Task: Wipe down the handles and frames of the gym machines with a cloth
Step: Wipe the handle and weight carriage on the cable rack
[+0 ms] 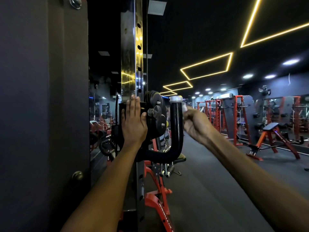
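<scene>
Dim gym floor (209, 190) stretches away under yellow ceiling strips, and right up close on the left a dark padded panel (41, 114) fills the view. Next in, the left hand (133, 121) lies flat with straight fingers pressed together against the black carriage on the chrome upright (133, 56), thumb out toward the round adjustment knob (154, 111). That looks like a good brace, steadying the bracket while the other side works. Just right of it stands the black J-shaped handle (176, 129) with its silver cap on top. The right hand (194, 124) sits against the far side of that handle, blurred, fingers curled round a small pale cloth (185, 108) that peeks out near the cap. To do this well, I'd say wrap the cloth fully round the tube and draw it from the cap down through the bend, turning the wrist so the hidden side gets covered too, and keep the left palm firm so the carriage doesn't rock. Far right, a red incline bench (270, 141) and red racks (217, 113) wait along the mirrored wall.
</scene>
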Demonstrator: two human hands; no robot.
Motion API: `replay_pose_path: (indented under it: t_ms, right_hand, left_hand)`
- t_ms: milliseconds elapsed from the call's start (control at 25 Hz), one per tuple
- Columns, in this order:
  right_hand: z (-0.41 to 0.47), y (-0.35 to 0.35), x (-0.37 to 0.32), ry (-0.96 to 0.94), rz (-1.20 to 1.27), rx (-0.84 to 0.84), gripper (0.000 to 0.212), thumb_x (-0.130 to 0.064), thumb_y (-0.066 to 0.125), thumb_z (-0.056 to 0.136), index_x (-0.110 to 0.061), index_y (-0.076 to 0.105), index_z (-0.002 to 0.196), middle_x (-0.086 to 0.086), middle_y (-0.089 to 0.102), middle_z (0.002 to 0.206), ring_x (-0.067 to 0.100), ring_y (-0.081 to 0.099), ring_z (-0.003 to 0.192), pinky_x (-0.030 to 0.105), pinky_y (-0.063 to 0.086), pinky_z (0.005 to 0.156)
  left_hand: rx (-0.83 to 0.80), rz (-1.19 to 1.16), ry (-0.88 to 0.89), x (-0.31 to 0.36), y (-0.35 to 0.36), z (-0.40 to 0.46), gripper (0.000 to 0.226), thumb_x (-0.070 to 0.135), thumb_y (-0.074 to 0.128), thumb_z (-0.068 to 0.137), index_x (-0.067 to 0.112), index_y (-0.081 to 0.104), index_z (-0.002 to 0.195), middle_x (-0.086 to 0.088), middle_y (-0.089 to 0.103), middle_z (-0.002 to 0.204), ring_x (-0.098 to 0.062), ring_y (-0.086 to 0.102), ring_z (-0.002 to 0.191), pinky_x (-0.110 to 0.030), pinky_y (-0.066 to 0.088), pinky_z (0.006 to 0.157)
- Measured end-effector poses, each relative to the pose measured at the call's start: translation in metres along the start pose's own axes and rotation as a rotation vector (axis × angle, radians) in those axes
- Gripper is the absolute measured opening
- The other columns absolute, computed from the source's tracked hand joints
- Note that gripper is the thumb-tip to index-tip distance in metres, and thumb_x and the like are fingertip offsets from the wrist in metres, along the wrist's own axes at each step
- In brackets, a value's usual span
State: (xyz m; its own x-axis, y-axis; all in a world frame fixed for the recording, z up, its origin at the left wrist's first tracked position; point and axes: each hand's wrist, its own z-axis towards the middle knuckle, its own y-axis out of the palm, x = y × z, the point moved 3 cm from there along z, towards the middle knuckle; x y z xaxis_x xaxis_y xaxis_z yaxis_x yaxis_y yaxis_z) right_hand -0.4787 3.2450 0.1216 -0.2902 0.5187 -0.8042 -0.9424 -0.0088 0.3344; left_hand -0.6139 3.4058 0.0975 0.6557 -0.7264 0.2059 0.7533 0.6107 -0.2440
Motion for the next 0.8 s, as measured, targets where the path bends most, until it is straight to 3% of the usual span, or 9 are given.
replay_pose_path:
  t_ms: [80,160,280,320,400,520,600,720,800]
  right_hand:
    - [-0.021,-0.013,0.039,0.047,-0.176,0.008,0.031,0.010,0.023,0.085,0.006,0.052,0.093,0.022,0.059,0.088,0.028,0.057,0.081,0.032,0.054,0.075]
    - [-0.033,-0.029,0.059,-0.020,-0.403,0.099,0.030,0.009,0.029,0.088,0.006,0.058,0.095,0.018,0.061,0.089,0.022,0.059,0.082,0.035,0.052,0.077]
    - [-0.024,-0.036,0.016,-0.534,-0.699,0.481,0.027,0.001,0.039,0.096,-0.006,0.063,0.107,0.006,0.063,0.105,0.009,0.060,0.090,0.029,0.052,0.087]
    - [-0.021,-0.025,-0.004,-0.729,-0.793,0.502,0.033,0.004,0.038,0.095,-0.008,0.058,0.119,0.007,0.059,0.117,0.009,0.058,0.100,0.022,0.049,0.093]
    - [-0.013,-0.004,-0.012,-0.990,-1.158,0.279,0.052,0.013,0.034,0.088,-0.007,0.044,0.135,0.009,0.044,0.140,0.011,0.042,0.126,0.017,0.031,0.108]
    - [-0.020,-0.023,0.045,-1.070,-1.563,-0.053,0.065,0.020,0.038,0.078,-0.004,0.034,0.139,0.010,0.026,0.149,0.022,0.016,0.143,0.030,0.016,0.118]
    - [-0.043,-0.045,0.086,-1.110,-1.644,-0.092,0.064,0.020,0.039,0.080,-0.003,0.033,0.139,0.012,0.032,0.148,0.029,0.020,0.143,0.044,0.022,0.116]
    - [-0.052,-0.038,0.084,-1.248,-1.793,-0.270,0.040,0.002,0.022,0.098,-0.003,0.040,0.133,0.017,0.047,0.139,0.030,0.032,0.137,0.048,0.026,0.113]
    - [-0.034,-0.021,0.045,-1.207,-1.750,-0.129,0.040,0.002,0.028,0.096,-0.004,0.039,0.133,0.017,0.046,0.138,0.028,0.034,0.135,0.044,0.023,0.116]
  left_hand:
    - [-0.001,-0.002,0.002,0.000,0.001,0.000,0.057,0.044,0.006,0.098,0.022,-0.006,0.149,-0.001,0.004,0.162,-0.018,0.001,0.149,-0.042,0.008,0.120]
    - [-0.004,-0.006,0.003,-0.002,0.002,-0.001,0.056,0.043,0.006,0.098,0.023,-0.008,0.148,0.000,0.001,0.162,-0.017,-0.001,0.149,-0.042,0.008,0.121]
    - [-0.007,-0.014,0.001,0.000,0.001,0.000,0.057,0.042,0.009,0.099,0.022,-0.005,0.150,0.001,0.000,0.162,-0.016,-0.002,0.148,-0.041,0.006,0.121]
    - [-0.010,-0.010,-0.002,0.000,0.000,0.000,0.057,0.042,0.010,0.099,0.021,-0.004,0.151,0.000,0.001,0.162,-0.016,-0.002,0.148,-0.040,0.005,0.121]
    - [-0.020,0.016,-0.006,0.000,-0.001,-0.001,0.056,0.041,0.010,0.099,0.021,-0.005,0.150,0.000,0.000,0.162,-0.013,-0.006,0.147,-0.040,0.002,0.120]
    - [-0.032,0.024,0.003,-0.002,-0.002,-0.004,0.055,0.039,0.013,0.100,0.022,-0.009,0.148,0.003,-0.007,0.160,-0.009,-0.013,0.144,-0.039,-0.002,0.120]
    - [-0.039,0.004,0.005,-0.002,-0.001,-0.006,0.056,0.038,0.015,0.100,0.022,-0.009,0.148,0.003,-0.009,0.160,-0.008,-0.015,0.143,-0.037,-0.005,0.119]
    - [-0.045,-0.028,0.003,-0.001,0.000,-0.007,0.056,0.038,0.017,0.101,0.023,-0.010,0.148,0.001,-0.007,0.161,-0.007,-0.015,0.143,-0.033,-0.007,0.117]
    - [-0.040,-0.046,0.009,-0.002,-0.001,-0.006,0.057,0.034,0.022,0.103,0.023,-0.010,0.148,0.001,-0.006,0.161,-0.007,-0.013,0.144,-0.034,-0.004,0.118]
